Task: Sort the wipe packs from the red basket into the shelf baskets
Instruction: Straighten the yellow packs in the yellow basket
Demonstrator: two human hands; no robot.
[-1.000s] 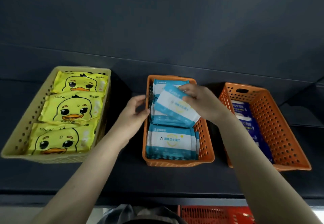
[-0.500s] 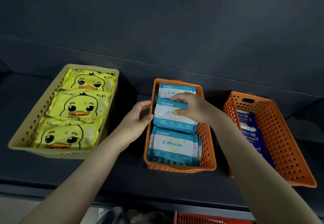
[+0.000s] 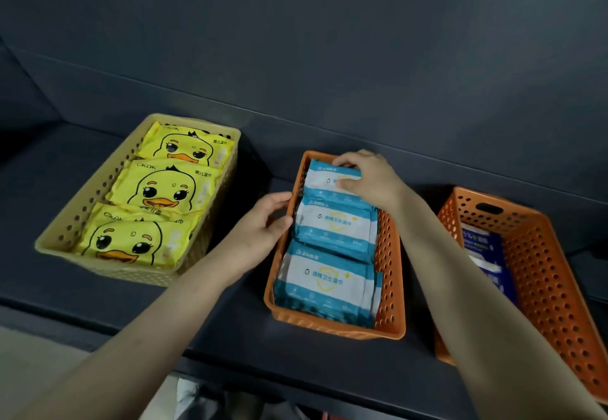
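Note:
Three baskets stand on a dark shelf. The middle orange basket [image 3: 391, 274] holds teal-and-white wipe packs in three rows. My right hand [image 3: 368, 177] grips the rearmost teal pack [image 3: 324, 179], fingers over its far edge and thumb on its face. My left hand [image 3: 263, 222] holds the left rim of that basket, thumb on the inside against the middle teal pack [image 3: 335, 225]. A yellow basket [image 3: 65, 235] at left holds three yellow duck-print packs [image 3: 161, 189]. The right orange basket [image 3: 543, 271] holds dark blue packs [image 3: 483, 245]. The red basket is out of view.
The shelf's back wall rises close behind the baskets. Bare dark shelf surface [image 3: 230, 314] lies between the yellow and middle baskets. The shelf's front edge runs under my forearms, with dim objects below it.
My right hand carried the teal pack from the basket's middle to its rear end. My left hand shifted onto the basket's left rim. The camera tilted up; the red basket dropped out of view.

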